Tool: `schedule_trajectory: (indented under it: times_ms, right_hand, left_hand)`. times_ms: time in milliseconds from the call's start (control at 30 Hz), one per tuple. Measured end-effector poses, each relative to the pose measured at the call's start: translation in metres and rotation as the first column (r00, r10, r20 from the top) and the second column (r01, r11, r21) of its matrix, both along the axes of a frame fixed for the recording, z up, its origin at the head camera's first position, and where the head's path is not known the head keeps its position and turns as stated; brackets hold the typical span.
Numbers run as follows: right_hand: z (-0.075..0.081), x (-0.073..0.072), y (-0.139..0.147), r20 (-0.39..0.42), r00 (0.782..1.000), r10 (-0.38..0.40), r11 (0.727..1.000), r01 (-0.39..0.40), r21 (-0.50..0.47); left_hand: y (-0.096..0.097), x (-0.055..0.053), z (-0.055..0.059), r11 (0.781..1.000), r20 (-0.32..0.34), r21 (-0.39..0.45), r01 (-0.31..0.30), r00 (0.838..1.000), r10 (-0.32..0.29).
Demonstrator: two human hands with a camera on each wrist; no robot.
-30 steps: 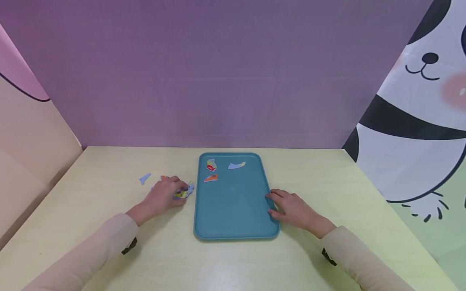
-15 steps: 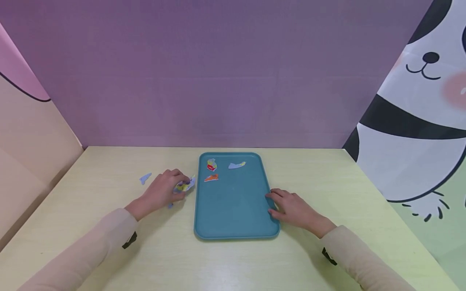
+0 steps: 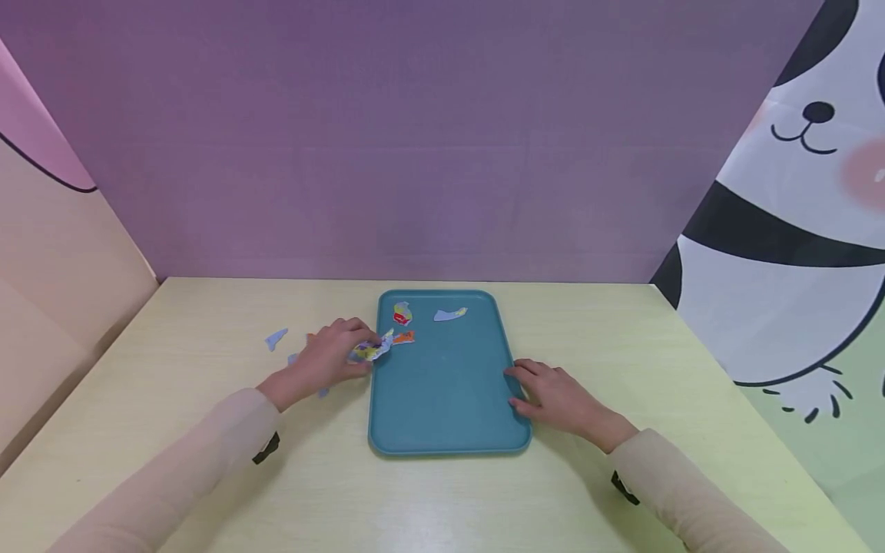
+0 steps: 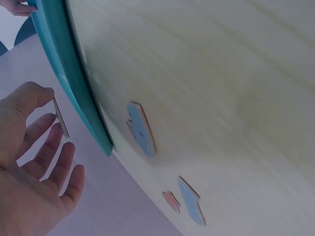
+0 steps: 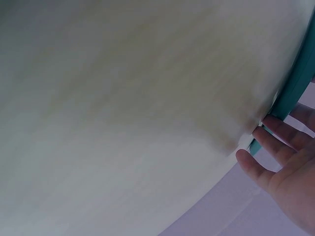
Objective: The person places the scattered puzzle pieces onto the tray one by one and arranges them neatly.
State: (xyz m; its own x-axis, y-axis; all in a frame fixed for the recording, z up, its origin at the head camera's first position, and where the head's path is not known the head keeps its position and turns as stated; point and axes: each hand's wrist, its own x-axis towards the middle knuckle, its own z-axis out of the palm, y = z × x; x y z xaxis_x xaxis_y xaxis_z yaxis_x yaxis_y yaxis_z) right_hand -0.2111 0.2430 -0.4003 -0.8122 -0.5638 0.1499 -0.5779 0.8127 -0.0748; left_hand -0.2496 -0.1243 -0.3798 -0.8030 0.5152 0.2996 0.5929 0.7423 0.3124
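My left hand pinches a thin flat puzzle piece with a blue, yellow and purple print between thumb and fingers. In the left wrist view the puzzle piece shows edge-on. It hangs over the left rim of a teal tray. Near it on the tray lie an orange piece, partly covered, and a red-and-yellow piece. A pale blue piece lies farther right. My right hand rests on the tray's right rim, fingers fairly straight; the right wrist view also shows fingertips at the tray's side.
Left of the tray, a light blue piece lies on the pale wooden table. Other small pieces lie on the table around my left hand, partly hidden in the head view. A purple backdrop stands behind the table.
My left hand has carried the puzzle piece rightward and slightly away from me, from the table beside the tray to over its left rim. The right hand has stayed put.
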Motion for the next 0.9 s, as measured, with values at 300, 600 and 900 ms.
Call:
schedule_trajectory:
  times_ms: [300, 600, 900]
  right_hand:
    - [0.002, 0.002, 0.0, -0.001, 1.0, 0.002, 1.0, -0.002, -0.005]
    - [0.001, 0.001, 0.0, 0.006, 1.0, -0.003, 1.0, 0.003, 0.002]
    - [0.0, 0.0, 0.0, 0.005, 1.0, -0.006, 1.0, 0.006, -0.006]
  left_hand:
    - [0.018, -0.007, 0.0, 0.999, 0.06, 0.002, 0.033, 0.998, -0.033]
    - [0.037, -0.013, 0.001, 0.996, 0.085, -0.002, 0.087, 0.993, -0.087]
    - [0.05, -0.025, -0.002, 0.986, 0.086, 0.031, 0.167, 0.982, -0.169]
